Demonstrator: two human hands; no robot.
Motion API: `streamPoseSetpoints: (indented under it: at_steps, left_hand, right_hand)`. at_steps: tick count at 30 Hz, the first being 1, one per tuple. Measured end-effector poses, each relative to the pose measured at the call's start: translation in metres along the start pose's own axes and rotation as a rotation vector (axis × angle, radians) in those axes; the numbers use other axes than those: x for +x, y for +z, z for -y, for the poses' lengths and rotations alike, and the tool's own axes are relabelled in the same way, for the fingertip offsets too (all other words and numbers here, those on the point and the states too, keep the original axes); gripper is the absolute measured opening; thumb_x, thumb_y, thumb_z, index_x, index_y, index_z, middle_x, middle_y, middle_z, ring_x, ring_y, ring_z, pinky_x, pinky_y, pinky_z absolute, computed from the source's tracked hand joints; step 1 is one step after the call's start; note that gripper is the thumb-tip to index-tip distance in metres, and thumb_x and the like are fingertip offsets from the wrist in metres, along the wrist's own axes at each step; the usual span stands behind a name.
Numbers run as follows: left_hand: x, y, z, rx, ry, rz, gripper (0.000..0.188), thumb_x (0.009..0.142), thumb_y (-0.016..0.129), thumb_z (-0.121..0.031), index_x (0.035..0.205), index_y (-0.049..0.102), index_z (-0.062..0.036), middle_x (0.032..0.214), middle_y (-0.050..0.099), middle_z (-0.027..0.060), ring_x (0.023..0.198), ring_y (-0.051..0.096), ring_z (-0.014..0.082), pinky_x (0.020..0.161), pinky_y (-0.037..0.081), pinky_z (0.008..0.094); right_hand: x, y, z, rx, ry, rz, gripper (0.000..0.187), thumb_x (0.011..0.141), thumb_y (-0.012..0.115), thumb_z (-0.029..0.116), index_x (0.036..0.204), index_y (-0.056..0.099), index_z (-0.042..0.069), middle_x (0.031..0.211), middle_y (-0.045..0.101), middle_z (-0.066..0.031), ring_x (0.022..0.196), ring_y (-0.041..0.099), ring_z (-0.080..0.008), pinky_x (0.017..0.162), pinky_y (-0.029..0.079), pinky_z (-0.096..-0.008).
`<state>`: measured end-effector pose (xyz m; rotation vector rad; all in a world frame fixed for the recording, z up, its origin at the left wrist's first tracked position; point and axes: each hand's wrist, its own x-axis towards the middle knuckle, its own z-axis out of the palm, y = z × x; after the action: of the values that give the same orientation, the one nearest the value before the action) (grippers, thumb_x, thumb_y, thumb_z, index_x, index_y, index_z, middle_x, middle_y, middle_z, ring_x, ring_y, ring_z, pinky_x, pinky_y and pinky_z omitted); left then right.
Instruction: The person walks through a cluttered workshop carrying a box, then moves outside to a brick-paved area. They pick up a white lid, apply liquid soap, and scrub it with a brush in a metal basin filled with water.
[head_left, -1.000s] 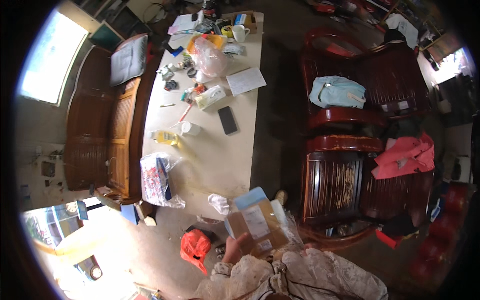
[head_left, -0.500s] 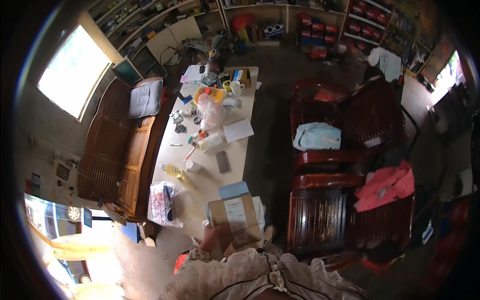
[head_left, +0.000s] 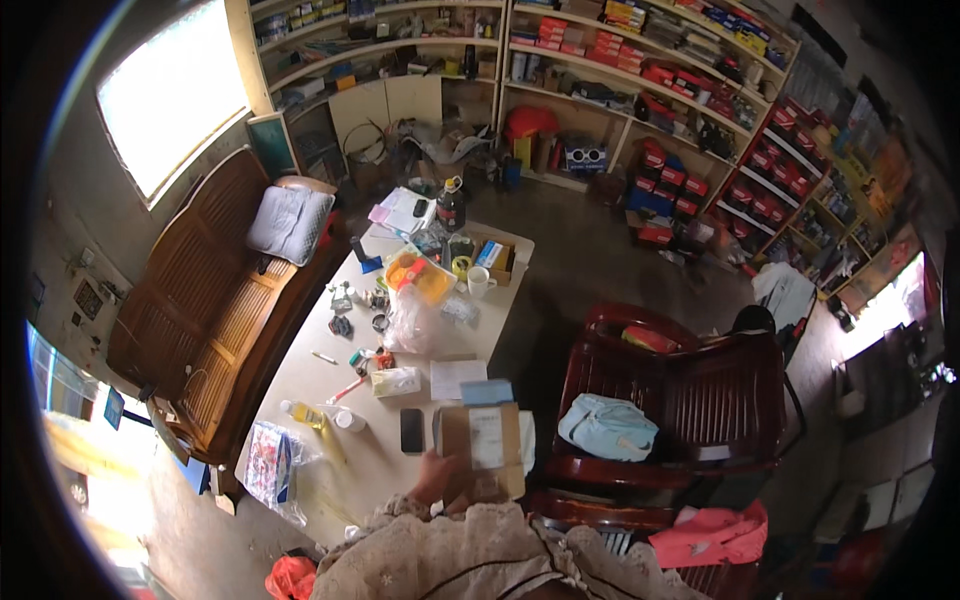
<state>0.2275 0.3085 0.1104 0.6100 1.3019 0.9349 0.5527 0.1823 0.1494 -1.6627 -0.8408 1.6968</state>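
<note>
A brown cardboard box [head_left: 511,435] with a pale label is in front of me at the near right of the table. My left hand [head_left: 432,476] is closed on its left edge. Behind the box a blue flat piece [head_left: 486,392] sticks out, and a white piece [head_left: 528,440] shows at its right side. My right hand is not visible. Left of the box lies a dark phone [head_left: 411,430], with a paper sheet [head_left: 458,380] beyond it. A white cup [head_left: 349,420] and a bottle of yellow liquid [head_left: 303,413] are farther left.
The pale table [head_left: 375,490] also bears a plastic-wrapped patterned pack [head_left: 270,462], a clear bag [head_left: 410,322], a mug [head_left: 480,282] and a dark bottle [head_left: 451,205]. A wooden bench [head_left: 195,320] stands left; dark red chairs [head_left: 690,400] stand right. Stocked shelves [head_left: 400,45] line the back.
The view has tilted up, showing more of the shelves. The box, with my left hand on it, now appears beside the phone and nearer the paper sheet.
</note>
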Motion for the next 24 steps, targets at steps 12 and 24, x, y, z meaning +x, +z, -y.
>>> streamPoseSetpoints:
  at_steps: [12, 24]
  left_hand:
    - [0.144, 0.059, -0.155, 0.284, -0.068, 0.009, 0.033, 0.075, 0.071, -0.02, 0.097, 0.064, 0.0038, 0.083, 0.065, 0.0057, 0.069, 0.06, 0.0128, 0.057, 0.048, 0.0268]
    - [0.357, 0.174, -0.256, -0.028, 0.002, -0.174, 0.026, 0.075, 0.068, -0.012, 0.094, 0.064, 0.0045, 0.085, 0.065, 0.0088, 0.076, 0.062, 0.0154, 0.064, 0.05, 0.0294]
  right_hand:
    - [0.176, 0.016, 0.152, 0.096, -0.118, 0.026, 0.063, 0.078, 0.072, 0.019, 0.126, 0.036, 0.002, 0.117, 0.054, -0.0094, 0.103, 0.054, -0.0195, 0.087, 0.045, -0.033]
    - [0.407, -0.085, 0.353, 0.016, -0.169, 0.085, 0.07, 0.077, 0.073, 0.019, 0.131, 0.031, 0.002, 0.12, 0.052, -0.0093, 0.105, 0.053, -0.0199, 0.089, 0.044, -0.0334]
